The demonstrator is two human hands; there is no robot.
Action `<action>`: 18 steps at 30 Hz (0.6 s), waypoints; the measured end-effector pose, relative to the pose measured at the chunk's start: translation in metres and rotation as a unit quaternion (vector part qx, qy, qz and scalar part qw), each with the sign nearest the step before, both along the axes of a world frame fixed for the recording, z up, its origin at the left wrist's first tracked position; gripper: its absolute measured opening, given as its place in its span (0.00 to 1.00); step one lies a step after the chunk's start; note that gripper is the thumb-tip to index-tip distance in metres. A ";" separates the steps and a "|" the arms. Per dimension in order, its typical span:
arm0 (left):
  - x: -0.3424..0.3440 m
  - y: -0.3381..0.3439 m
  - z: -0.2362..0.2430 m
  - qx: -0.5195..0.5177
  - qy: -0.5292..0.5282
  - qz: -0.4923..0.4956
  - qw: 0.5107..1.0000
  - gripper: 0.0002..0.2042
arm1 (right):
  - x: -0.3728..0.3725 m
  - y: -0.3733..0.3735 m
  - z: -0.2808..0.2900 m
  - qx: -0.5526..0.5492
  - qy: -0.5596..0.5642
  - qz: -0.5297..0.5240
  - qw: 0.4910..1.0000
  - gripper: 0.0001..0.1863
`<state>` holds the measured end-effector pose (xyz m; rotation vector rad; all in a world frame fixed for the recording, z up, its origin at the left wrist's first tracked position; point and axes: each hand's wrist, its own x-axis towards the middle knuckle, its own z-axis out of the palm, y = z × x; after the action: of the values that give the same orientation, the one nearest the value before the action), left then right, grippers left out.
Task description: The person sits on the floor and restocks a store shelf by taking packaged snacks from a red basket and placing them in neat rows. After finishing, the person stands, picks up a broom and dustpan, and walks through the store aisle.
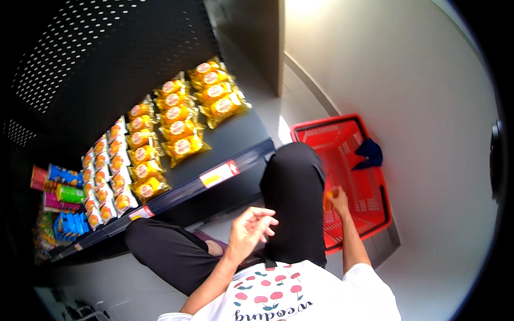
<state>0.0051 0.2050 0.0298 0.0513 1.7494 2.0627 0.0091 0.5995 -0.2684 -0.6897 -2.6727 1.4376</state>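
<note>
My left hand (250, 230) hovers over my lap beside my right knee. Its fingers are loosely bent and apart, with nothing between them. On my right, a red plastic shopping basket (383, 188) stands on the floor by the wall, and my right hand (338, 201) reaches down into it. The fingers of that hand are closed on a small orange thing (327, 201), mostly hidden by the hand and my knee, so its kind cannot be told. A dark blue cloth-like item (369, 155) hangs over the basket's right side.
A dark shelf (243, 131) on the left carries rows of yellow-wrapped snack cakes (182, 145) and white-and-orange packets (119, 160). Colourful canisters (67, 175) and blue packets (69, 226) stand at its far left end. A pale wall (417, 107) bounds the right side.
</note>
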 end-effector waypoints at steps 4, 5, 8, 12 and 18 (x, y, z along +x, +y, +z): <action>0.011 -0.009 0.001 -0.003 0.003 0.043 0.999 0.10 | -0.026 0.000 0.111 -0.257 0.106 -0.033 0.960 0.22; 0.011 -0.008 -0.003 0.003 0.004 0.035 0.999 0.11 | -0.027 -0.013 0.155 -0.318 0.124 -0.068 0.938 0.23; 0.009 -0.002 -0.003 0.008 0.014 0.013 1.000 0.11 | -0.023 -0.032 0.245 -0.408 0.219 -0.026 0.886 0.26; 0.009 0.007 0.010 0.021 0.036 -0.006 0.999 0.11 | -0.022 -0.077 0.319 -0.473 0.282 0.059 0.832 0.27; 0.012 0.014 0.042 -0.142 0.256 0.037 0.955 0.40 | -0.024 -0.148 0.352 -0.494 0.242 0.148 0.822 0.28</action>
<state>0.0169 0.2188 0.0717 0.4788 2.3743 1.9373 -0.0154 0.4515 0.0834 0.1507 -1.5515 2.6301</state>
